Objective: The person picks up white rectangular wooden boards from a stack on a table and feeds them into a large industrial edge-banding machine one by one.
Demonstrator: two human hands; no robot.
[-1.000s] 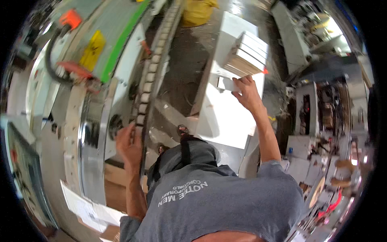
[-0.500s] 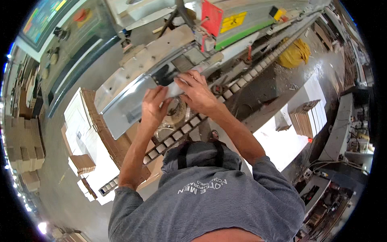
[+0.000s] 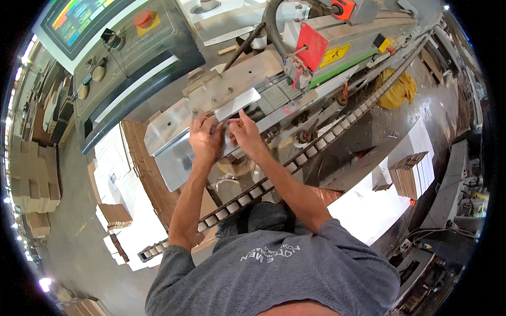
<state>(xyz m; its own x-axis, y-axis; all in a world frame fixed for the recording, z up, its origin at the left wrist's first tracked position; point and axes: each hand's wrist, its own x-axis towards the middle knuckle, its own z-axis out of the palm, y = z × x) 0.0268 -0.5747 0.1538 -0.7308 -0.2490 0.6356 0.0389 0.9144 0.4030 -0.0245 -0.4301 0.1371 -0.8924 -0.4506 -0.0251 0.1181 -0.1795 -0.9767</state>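
Note:
My left hand (image 3: 205, 139) is at the metal bed (image 3: 174, 166) of a machine, its fingers bent and drawn together against the near end of a flat white strip (image 3: 238, 104). The strip slants up to the right over the bed, beside a dark slot. Just right of it, my right hand (image 3: 245, 137) hovers with its fingers apart and the index finger stretched toward the strip. It holds nothing that I can see, and its fingertips are a little blurred. Below both hands, a round part of the machine (image 3: 234, 166) is partly hidden.
A chain conveyor (image 3: 298, 159) with white blocks runs diagonally close to my body. A control panel (image 3: 142, 58) with a red button (image 3: 143, 19) stands at upper left. Cardboard stacks (image 3: 34, 174) are at far left, a red guard plate (image 3: 311, 45) above right, a yellow bag (image 3: 395, 89) beyond.
The white strip has gone from between both hands to farther over the bed. My right hand has come off it and moved down. The head view has shifted, showing more of the control panel.

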